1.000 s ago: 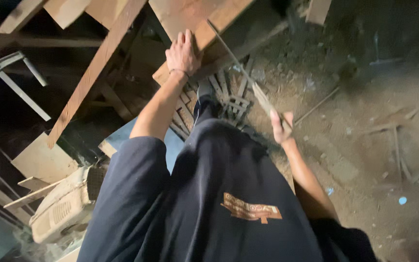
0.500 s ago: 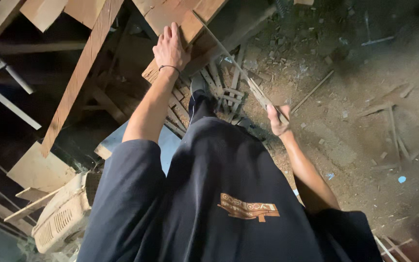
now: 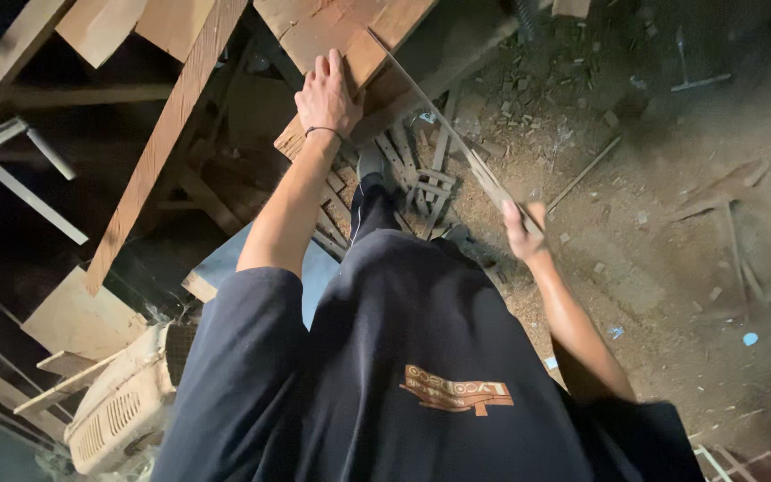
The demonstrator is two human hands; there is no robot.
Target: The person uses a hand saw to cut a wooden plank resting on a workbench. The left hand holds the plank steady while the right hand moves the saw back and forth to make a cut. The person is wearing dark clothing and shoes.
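Left hand (image 3: 327,98) flat on the thick light-brown wooden board (image 3: 350,45), palm down, fingers spread, pressing not gripping. Board lies tilted over a pile of scrap timber. Right hand (image 3: 524,230) has a closed grip on the handle of a long thin hand saw (image 3: 443,129); blade runs diagonally up to the board's right edge and touches it near the corner. Dark shoe (image 3: 372,170) planted just below the board, on slatted wooden offcuts (image 3: 421,174). Sawdust-covered dirt floor (image 3: 653,250) to the right. Long reddish wooden plank (image 3: 167,143) leans left of the arm. Cream plastic slotted casing (image 3: 127,411) lower left.
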